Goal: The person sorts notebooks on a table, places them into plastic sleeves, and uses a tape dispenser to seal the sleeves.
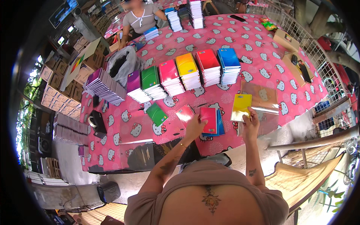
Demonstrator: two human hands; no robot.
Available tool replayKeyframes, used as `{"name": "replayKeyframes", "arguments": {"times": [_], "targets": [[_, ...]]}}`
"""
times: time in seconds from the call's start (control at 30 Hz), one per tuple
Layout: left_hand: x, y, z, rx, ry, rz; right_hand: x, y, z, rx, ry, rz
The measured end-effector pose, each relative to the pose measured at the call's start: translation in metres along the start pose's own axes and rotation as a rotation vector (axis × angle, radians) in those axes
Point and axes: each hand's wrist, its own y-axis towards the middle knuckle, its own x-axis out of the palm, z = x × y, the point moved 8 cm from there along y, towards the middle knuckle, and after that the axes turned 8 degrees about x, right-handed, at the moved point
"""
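Observation:
My right hand (251, 122) grips the lower right edge of a yellow spiral notebook (242, 105), raised over clear plastic sleeves (264, 99). My left hand (195, 128) pinches the left edge of a pink notebook (210, 118), thumb on its cover. Blue notebooks (221, 127) peek out from under the pink one. Just beyond the left hand lies a red notebook (184, 113), partly covered by that hand. Further left a green notebook (156, 114) rests at an angle on the pink patterned tablecloth (123, 116).
Across the table stand stacks of notebooks: purple (137, 86), green (152, 80), pink (170, 75), yellow (187, 67), red (208, 63), blue (229, 63). A tape dispenser (97, 123) sits at left. Another person (140, 18) works at the far side. Cardboard boxes (62, 88) are piled left.

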Motion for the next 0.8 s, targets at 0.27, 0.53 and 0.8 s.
{"name": "replayKeyframes", "arguments": {"times": [0.27, 0.53, 0.8], "targets": [[-0.065, 0.013, 0.033, -0.149, -1.063, 0.123, 0.052, -0.044, 0.054, -0.455, -1.173, -0.138], [-0.025, -0.011, 0.01, -0.085, 0.18, 0.083, 0.015, -0.012, 0.081, -0.076, -0.986, -0.162], [-0.062, 0.035, -0.01, 0.485, 0.757, 0.02, 0.056, -0.04, 0.068, -0.382, -1.363, -0.125]]}}
